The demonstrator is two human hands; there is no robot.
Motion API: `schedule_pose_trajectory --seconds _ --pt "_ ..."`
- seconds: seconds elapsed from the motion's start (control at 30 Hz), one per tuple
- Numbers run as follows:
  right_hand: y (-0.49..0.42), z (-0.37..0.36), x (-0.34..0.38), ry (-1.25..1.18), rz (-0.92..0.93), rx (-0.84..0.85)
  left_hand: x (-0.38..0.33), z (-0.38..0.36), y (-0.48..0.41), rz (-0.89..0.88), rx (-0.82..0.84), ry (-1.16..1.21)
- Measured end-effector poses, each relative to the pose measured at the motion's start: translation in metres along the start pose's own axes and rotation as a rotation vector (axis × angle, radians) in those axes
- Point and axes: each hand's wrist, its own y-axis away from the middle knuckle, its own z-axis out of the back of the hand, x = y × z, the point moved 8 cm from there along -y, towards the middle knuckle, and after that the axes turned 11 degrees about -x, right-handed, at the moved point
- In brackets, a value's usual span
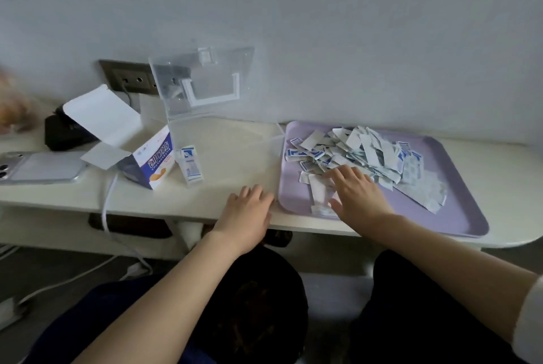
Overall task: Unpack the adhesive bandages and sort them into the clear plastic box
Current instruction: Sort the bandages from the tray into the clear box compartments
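A clear plastic box [273, 143] stands on the table's middle with its lid [205, 78] raised against the wall. A wrapped bandage [191, 166] leans at its left inner wall. A lilac tray [458, 210] to the right holds a heap of bandage wrappers and bandages [361, 152]. My right hand [355, 190] lies flat, fingers spread, on the papers at the heap's near edge. My left hand [249, 207] rests flat on the table in front of the box, beside the tray's left rim. An opened bandage carton [147, 163] lies left of the box.
A phone [41, 166] lies face down at the far left, with a black object [64, 134] behind it. A wall socket [129, 78] with a plugged cable sits behind the carton. A white cable [107, 205] hangs over the table's front edge.
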Motion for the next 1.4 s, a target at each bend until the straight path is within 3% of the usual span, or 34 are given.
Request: schedule_pose_trajectory --seconds 0.27,0.47,0.67,0.83,0.97,1.23,1.4 --pt "-0.007 -0.014 -0.044 -0.024 -0.122 0.069 -0.002 0.006 -0.005 0.085 0.101 0.024" --pt "-0.024 -0.012 -0.061 -0.132 -0.211 -0.008 -0.006 0.003 -0.008 0.012 0.133 0.067" --pt "-0.042 -0.017 -0.065 -0.082 -0.267 -0.047 -0.004 0.000 -0.014 -0.066 0.108 0.068" --pt "-0.042 -0.024 -0.050 -0.029 -0.232 0.088 -0.012 0.002 -0.025 -0.036 0.187 0.052" --pt "-0.046 -0.016 -0.036 0.016 -0.136 0.012 -0.019 -0.001 -0.026 -0.047 0.248 -0.013" --pt "-0.045 -0.002 -0.056 -0.126 -0.246 0.006 -0.022 -0.002 -0.026 -0.066 0.259 -0.067" --pt "-0.046 0.013 -0.057 -0.183 -0.190 -0.164 -0.019 0.002 -0.028 -0.030 0.226 -0.039"
